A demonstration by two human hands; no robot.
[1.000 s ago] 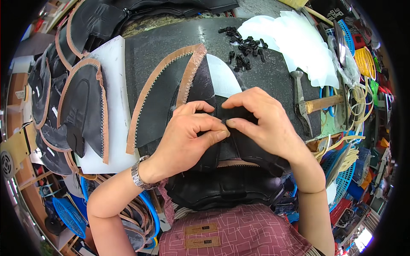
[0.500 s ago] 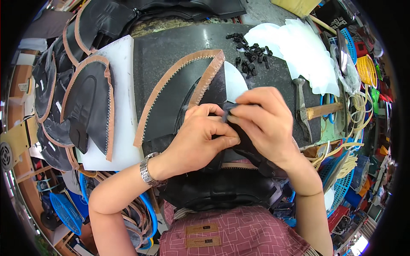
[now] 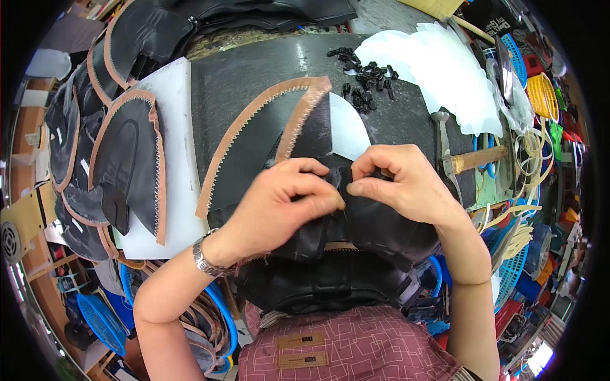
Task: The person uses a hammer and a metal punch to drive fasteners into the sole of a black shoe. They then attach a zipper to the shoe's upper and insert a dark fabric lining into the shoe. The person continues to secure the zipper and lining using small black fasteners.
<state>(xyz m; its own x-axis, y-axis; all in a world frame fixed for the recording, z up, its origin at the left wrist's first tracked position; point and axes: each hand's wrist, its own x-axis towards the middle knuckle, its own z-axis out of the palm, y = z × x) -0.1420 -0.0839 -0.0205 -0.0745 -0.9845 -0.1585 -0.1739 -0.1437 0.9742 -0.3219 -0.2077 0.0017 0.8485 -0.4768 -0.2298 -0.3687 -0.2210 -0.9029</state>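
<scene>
A black leather upper (image 3: 244,155) with a tan, zigzag-stitched border lies spread on the dark work surface, its near part draped over the edge toward me. My left hand (image 3: 289,200), below a metal-banded watch (image 3: 202,257), pinches one leather edge with thumb and forefinger. Across a narrow gap, my right hand (image 3: 403,184) pinches the facing edge of the black leather (image 3: 387,238), its fingers curled. A white, curved backing piece (image 3: 349,127) shows under the upper beyond my hands. Whether a small part sits between my fingertips is hidden.
Small black tabs (image 3: 372,77) are heaped beyond my hands, beside white cut sheets (image 3: 438,76). To the right lies a wooden-handled hammer (image 3: 476,160). Similar stitched uppers (image 3: 130,159) rest on and around a white board (image 3: 178,95) at left. Blue baskets (image 3: 101,324) stand lower down.
My hands have drawn apart from their overlapping position, the right one turning so its thumb shows. Dark leather is now visible on both sides of the gap. The view has shifted slightly.
</scene>
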